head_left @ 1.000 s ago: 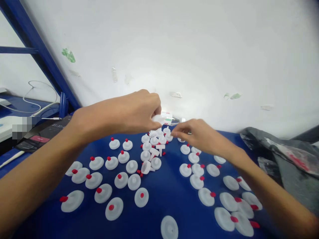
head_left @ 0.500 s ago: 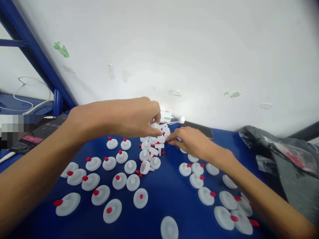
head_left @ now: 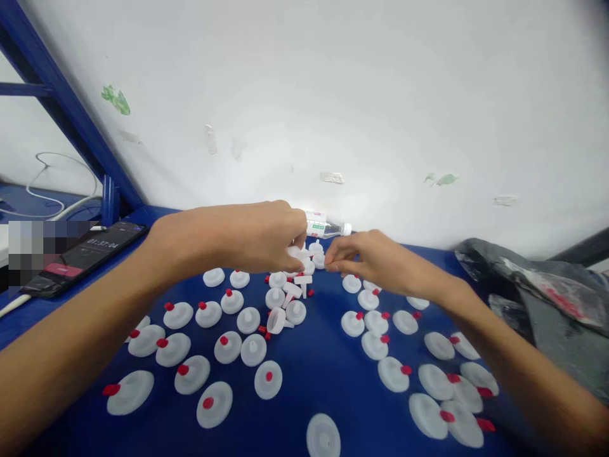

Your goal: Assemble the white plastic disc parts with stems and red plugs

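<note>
Many white round plastic discs (head_left: 210,402) lie spread over a blue table (head_left: 314,374), most with a small red cap on the centre stub. A heap of uncapped white discs (head_left: 285,298) and loose red caps (head_left: 263,329) sits at the far middle. My left hand (head_left: 247,236) is over that heap, fingers curled and pinched on a white disc (head_left: 295,252). My right hand (head_left: 368,257) meets it from the right, fingertips pinched close to the same disc, holding something too small to name.
A phone (head_left: 78,255) with a lit timer screen lies at the left. A small clear bottle (head_left: 328,227) lies against the white wall behind the heap. A grey plastic bag (head_left: 537,292) fills the right side. A white cable (head_left: 47,203) loops at far left.
Both hands have come together above the heap; my right hand lifted off the table toward my left. The view tilted down a little.
</note>
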The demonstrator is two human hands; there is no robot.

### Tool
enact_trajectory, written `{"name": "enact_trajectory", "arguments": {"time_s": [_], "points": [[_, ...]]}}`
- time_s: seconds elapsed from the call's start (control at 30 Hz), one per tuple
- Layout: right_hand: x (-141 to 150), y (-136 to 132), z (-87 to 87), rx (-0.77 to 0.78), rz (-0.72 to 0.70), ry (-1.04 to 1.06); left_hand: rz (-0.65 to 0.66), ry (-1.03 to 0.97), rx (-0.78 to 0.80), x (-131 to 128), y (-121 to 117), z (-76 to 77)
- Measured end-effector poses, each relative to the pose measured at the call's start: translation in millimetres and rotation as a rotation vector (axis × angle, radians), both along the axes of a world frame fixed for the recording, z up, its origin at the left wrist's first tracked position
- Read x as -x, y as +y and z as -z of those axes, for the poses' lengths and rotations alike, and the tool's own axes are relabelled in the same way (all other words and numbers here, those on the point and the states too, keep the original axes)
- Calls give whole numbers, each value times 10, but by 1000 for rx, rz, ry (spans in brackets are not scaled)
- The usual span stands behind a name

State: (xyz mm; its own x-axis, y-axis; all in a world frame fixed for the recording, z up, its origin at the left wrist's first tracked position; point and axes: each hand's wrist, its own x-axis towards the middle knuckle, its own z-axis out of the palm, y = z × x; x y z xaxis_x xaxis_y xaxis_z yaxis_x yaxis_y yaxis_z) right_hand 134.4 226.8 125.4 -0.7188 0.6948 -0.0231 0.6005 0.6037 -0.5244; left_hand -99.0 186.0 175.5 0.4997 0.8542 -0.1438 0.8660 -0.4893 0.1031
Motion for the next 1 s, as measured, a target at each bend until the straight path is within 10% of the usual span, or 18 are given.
{"name": "enact_trajectory", "arguments": {"time_s": [0.43, 1.0], "points": [[-41, -142, -234, 245, 39, 354, 47, -77, -34, -92, 37, 33], [-72, -182, -325, 173, 155, 356, 43, -78, -109, -156, 8, -28]]}}
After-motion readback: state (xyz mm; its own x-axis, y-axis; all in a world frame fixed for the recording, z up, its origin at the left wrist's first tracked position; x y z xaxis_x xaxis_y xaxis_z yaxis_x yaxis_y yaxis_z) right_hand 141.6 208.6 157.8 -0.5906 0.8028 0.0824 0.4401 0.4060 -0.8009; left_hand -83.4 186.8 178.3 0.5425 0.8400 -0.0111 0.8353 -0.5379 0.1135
